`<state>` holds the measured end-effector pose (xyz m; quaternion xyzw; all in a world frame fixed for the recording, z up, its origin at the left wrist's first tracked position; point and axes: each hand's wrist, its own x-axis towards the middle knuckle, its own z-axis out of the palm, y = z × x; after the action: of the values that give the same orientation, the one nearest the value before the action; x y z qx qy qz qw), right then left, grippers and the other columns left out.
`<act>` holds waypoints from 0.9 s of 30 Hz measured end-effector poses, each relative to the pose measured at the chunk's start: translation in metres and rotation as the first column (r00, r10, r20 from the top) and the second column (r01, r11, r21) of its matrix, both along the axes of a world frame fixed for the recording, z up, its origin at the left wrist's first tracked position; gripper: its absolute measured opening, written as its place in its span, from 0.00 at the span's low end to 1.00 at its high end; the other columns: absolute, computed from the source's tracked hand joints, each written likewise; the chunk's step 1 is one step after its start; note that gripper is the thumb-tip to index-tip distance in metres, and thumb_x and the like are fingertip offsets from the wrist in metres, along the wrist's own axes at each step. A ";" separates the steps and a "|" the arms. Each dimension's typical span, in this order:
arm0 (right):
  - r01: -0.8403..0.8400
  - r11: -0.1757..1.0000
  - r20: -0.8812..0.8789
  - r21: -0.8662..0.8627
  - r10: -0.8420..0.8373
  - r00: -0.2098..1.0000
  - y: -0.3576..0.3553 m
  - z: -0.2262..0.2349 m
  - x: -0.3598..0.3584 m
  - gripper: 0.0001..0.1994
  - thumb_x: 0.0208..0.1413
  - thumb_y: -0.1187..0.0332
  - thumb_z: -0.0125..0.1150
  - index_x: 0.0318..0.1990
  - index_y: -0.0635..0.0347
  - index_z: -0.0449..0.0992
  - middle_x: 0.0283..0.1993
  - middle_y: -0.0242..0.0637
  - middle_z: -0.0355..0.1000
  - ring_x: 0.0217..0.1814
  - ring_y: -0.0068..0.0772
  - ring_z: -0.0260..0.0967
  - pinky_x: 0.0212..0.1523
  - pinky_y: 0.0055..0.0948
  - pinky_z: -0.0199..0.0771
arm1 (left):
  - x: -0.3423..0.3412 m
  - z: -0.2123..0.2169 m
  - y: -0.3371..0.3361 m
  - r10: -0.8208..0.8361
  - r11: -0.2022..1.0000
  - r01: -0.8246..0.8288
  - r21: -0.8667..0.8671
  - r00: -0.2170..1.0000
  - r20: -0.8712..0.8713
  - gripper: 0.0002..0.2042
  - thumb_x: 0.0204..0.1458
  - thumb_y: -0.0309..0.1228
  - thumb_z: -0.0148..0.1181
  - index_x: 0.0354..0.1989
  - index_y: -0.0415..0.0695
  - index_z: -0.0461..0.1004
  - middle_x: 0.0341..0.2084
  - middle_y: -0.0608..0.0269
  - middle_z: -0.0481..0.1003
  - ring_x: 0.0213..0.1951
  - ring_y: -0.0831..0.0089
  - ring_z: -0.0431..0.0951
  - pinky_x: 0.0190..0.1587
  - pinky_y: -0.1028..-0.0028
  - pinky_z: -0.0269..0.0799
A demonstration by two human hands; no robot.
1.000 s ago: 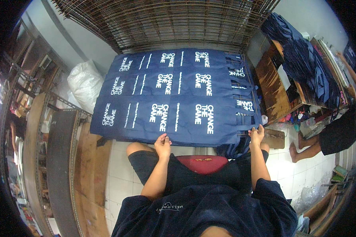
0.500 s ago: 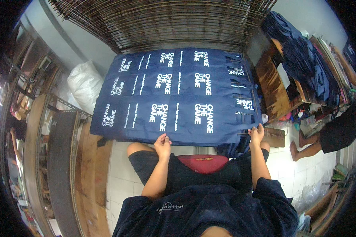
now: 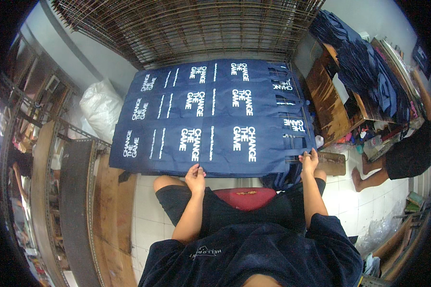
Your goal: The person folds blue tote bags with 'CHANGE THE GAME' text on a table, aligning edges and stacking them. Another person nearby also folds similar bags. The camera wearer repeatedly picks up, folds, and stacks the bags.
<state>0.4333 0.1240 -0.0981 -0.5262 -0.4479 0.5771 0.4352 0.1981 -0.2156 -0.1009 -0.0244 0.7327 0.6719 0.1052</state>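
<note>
Far left: metal shelving (image 3: 43, 158) and a white plastic sack (image 3: 100, 107) against the grey wall. Centre: navy fabric bags (image 3: 210, 119) with white lettering, laid flat in three overlapping rows on the worktop, under a wire rack (image 3: 191, 28). Left hand (image 3: 195, 176) on the near edge of the front bag, fingers curled down onto the cloth, whether pinching it cannot be told. Red stool seat (image 3: 246, 197) between the knees, below that edge. Right hand (image 3: 309, 160) at the front bag's right corner, fingers closed on the edge by the strap handles. Further right: a wooden bench (image 3: 328, 103) heaped with more navy bags (image 3: 368, 71), then another person's bare legs (image 3: 368, 174) on the white tiled floor. Against the picture a second earlier: both hands and bags unmoved; the other person's legs drawn farther right.
</note>
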 end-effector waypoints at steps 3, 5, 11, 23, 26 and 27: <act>0.086 0.996 0.117 -0.001 -0.085 0.990 -0.008 0.019 0.002 0.24 0.52 0.73 0.56 0.57 0.61 0.60 0.26 0.30 0.63 0.20 0.20 0.60 0.23 0.20 0.65 | 0.008 0.013 -0.003 0.057 0.994 -0.061 -0.092 0.997 -0.052 0.12 0.49 0.25 0.58 0.44 0.40 0.70 0.31 0.60 0.70 0.29 0.75 0.73 0.26 0.79 0.71; 0.132 0.986 0.210 0.101 -0.151 0.966 0.000 -0.001 0.016 0.23 0.51 0.71 0.58 0.56 0.60 0.61 0.25 0.28 0.60 0.21 0.19 0.56 0.25 0.19 0.63 | 0.011 0.015 -0.010 0.056 0.998 -0.056 -0.012 0.998 -0.037 0.13 0.49 0.27 0.59 0.44 0.43 0.70 0.32 0.62 0.69 0.30 0.75 0.72 0.25 0.80 0.69; 0.183 0.965 0.186 0.189 -0.218 0.958 -0.002 0.016 0.043 0.22 0.51 0.69 0.59 0.54 0.59 0.63 0.25 0.26 0.59 0.26 0.18 0.56 0.30 0.20 0.60 | 0.016 0.018 -0.040 0.130 0.987 -0.120 0.102 0.987 -0.094 0.10 0.51 0.27 0.57 0.41 0.39 0.70 0.26 0.66 0.70 0.28 0.81 0.70 0.28 0.81 0.66; 0.366 0.790 0.118 0.492 -0.477 0.871 0.090 0.057 0.125 0.15 0.48 0.68 0.63 0.44 0.60 0.72 0.27 0.26 0.64 0.26 0.18 0.58 0.30 0.20 0.61 | 0.019 0.007 -0.049 0.050 0.999 -0.049 0.012 0.961 -0.273 0.06 0.54 0.25 0.52 0.37 0.34 0.69 0.31 0.62 0.72 0.36 0.76 0.71 0.42 0.76 0.66; 0.354 0.737 -0.038 0.576 -0.409 0.912 0.144 0.113 0.141 0.14 0.50 0.67 0.61 0.44 0.61 0.72 0.30 0.27 0.67 0.27 0.15 0.57 0.28 0.17 0.59 | 0.017 0.002 -0.059 -0.035 0.995 0.051 0.083 0.982 -0.187 0.07 0.55 0.25 0.51 0.38 0.34 0.68 0.32 0.61 0.71 0.35 0.75 0.72 0.42 0.76 0.67; 0.330 0.682 -0.125 0.653 -0.333 0.935 0.170 0.129 0.150 0.13 0.50 0.67 0.61 0.43 0.60 0.72 0.28 0.26 0.67 0.25 0.14 0.58 0.25 0.17 0.58 | 0.013 -0.009 -0.064 -0.034 0.994 0.052 0.093 0.983 -0.182 0.07 0.55 0.25 0.50 0.38 0.34 0.67 0.31 0.61 0.71 0.34 0.75 0.72 0.40 0.77 0.68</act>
<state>0.5829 0.2937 0.0307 -0.4098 -0.5218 0.2904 0.6895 0.2111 -0.2796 -0.1100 0.0575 0.7059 0.7039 0.0540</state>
